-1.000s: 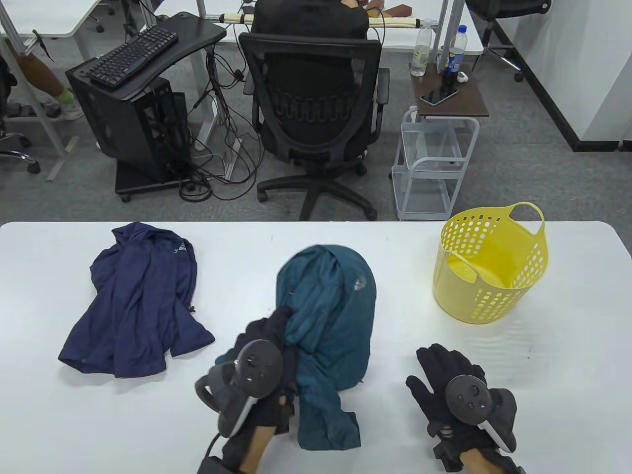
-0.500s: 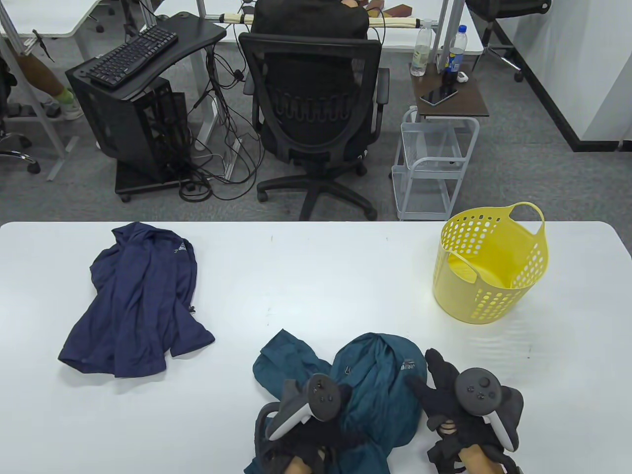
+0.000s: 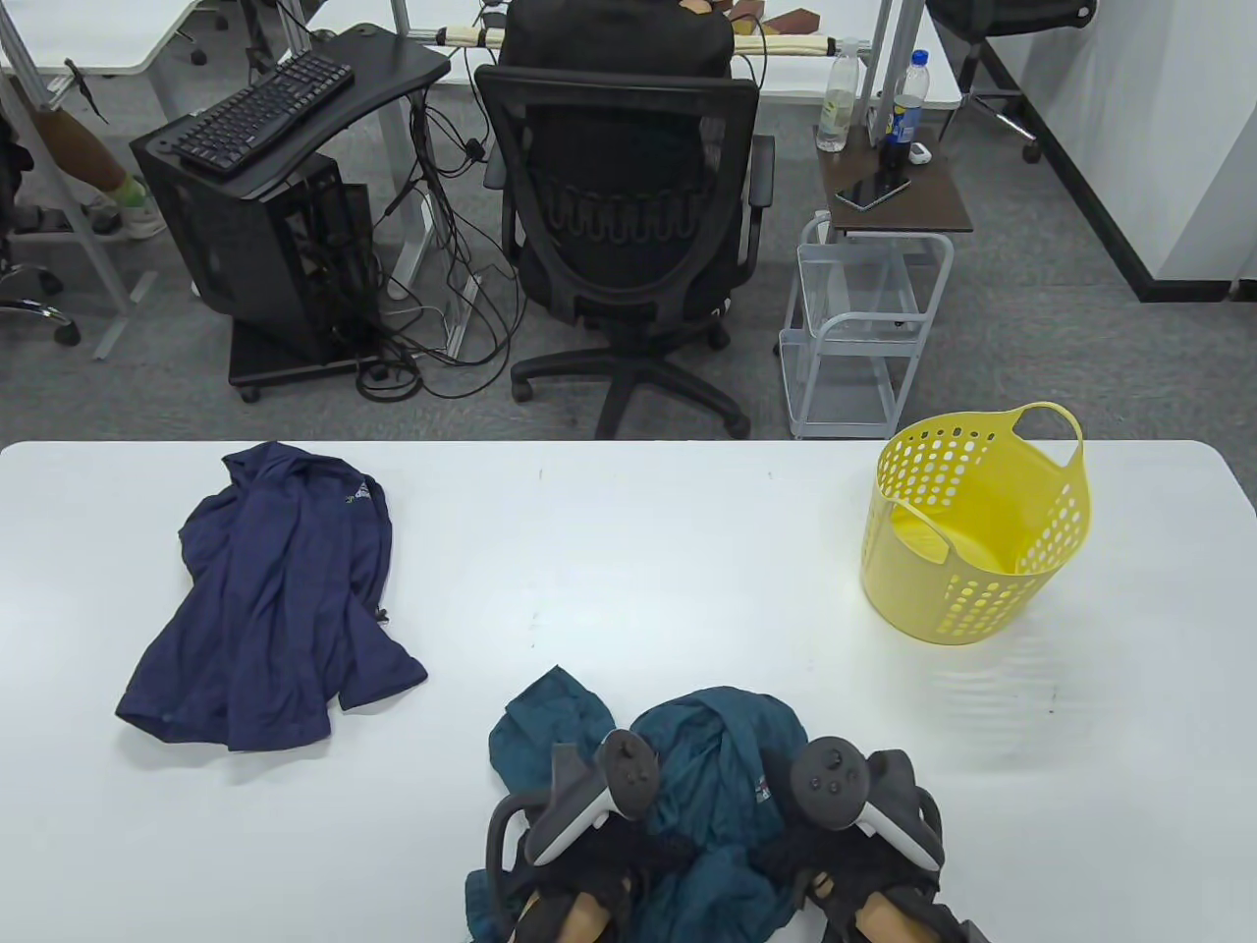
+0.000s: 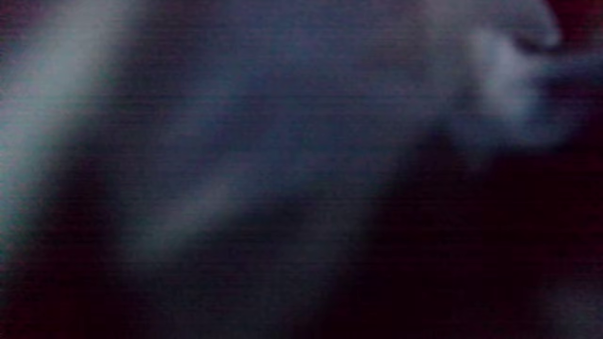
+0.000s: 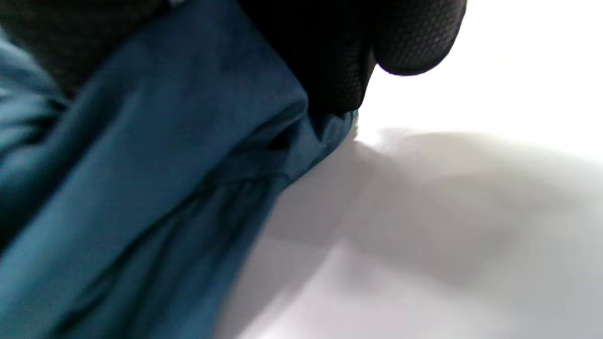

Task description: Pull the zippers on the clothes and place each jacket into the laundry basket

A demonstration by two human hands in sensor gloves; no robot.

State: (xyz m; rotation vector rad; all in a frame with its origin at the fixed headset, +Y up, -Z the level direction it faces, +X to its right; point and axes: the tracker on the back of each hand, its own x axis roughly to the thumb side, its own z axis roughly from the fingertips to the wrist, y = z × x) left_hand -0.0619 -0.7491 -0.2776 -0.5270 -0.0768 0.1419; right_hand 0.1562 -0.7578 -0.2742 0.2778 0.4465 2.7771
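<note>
Two jackets on the white table (image 3: 628, 550), and the teal jacket (image 3: 722, 786) is the one in play: it sits bunched up at the near edge, right between and under both hands. Left hand (image 3: 589, 835) is on its left side, right hand (image 3: 845, 835) on its right, trackers riding high on the backs of both. From above, the fingers are buried in cloth and hidden under the trackers, so I cannot tell from there how either hand is set. Right wrist view helps a little: black gloved fingers (image 5: 367, 52) come down onto a fold of the teal fabric at its edge, touching it, with bare table just beside. Whether they pinch it or only press, I cannot tell. Left wrist view is a dark blur, nothing readable.

Well off to the left of the left hand, the navy jacket (image 3: 275, 599) lies spread flat and crumpled, nobody touching it.

Far ahead and to the right of the right hand stands the yellow laundry basket (image 3: 977, 521), upright, perforated walls, and what shows of its inside holds no clothing.

Beyond the table: a black office chair (image 3: 624, 216), a keyboard (image 3: 260, 98) on a stand, a small cart (image 3: 859, 324) with bottles (image 3: 869, 98).
</note>
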